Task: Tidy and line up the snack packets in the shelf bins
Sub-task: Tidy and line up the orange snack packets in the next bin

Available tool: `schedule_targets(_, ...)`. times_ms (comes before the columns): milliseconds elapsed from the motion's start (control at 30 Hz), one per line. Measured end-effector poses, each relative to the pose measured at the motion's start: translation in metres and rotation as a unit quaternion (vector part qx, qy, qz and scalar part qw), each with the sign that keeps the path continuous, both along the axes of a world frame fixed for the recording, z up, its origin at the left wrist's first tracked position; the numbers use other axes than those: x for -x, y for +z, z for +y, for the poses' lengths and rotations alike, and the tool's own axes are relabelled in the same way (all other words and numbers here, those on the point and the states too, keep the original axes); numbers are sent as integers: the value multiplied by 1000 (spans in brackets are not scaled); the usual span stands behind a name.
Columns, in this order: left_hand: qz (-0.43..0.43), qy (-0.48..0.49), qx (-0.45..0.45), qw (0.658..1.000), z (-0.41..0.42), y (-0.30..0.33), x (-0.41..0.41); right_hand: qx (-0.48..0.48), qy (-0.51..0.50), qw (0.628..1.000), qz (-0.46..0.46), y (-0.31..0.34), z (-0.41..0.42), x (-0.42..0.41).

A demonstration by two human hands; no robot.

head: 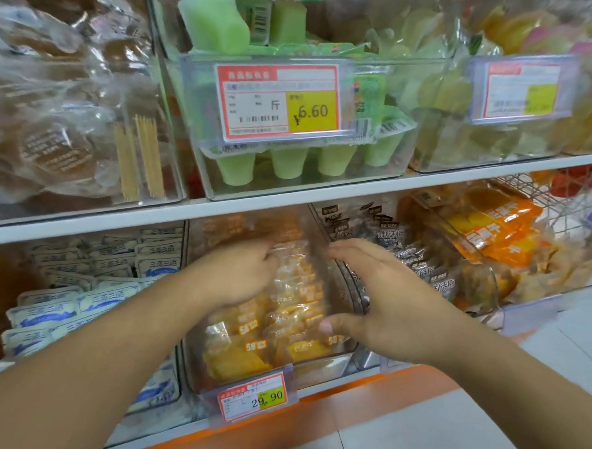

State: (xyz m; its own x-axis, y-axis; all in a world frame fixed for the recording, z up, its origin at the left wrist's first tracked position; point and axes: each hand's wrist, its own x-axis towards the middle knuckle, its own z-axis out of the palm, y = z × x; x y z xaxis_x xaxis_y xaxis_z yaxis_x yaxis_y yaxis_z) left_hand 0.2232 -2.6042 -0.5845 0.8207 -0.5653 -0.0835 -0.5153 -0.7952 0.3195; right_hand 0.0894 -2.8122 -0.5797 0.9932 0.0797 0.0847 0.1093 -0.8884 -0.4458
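A clear bin [322, 363] on the lower shelf holds several yellow-orange snack packets [285, 314]. My left hand [239, 275] reaches into the bin from the left, its fingers curled onto the packets at the back. My right hand [387, 298] is on the bin's right side, fingers straight and together along its clear wall, thumb against the front. Whether the left hand pinches a packet is hidden by its own fingers.
White-and-blue packets [69, 305] fill the bin to the left; dark packets [416, 262] and orange packets [490, 228] fill the bins to the right. The upper shelf [286, 199] carries green jelly cups [284, 163]. Price tags [252, 396] hang in front.
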Motion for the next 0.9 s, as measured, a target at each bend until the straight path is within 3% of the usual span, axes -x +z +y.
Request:
schedule_targets(533, 20, 51, 28, 998, -25, -11, -18, -29, 10, 1000, 9, 0, -8, -6)
schedule_targets(900, 17, -29, 48, 998, 8, 1, 26, -22, 16, 999, 22, 3, -9, -7)
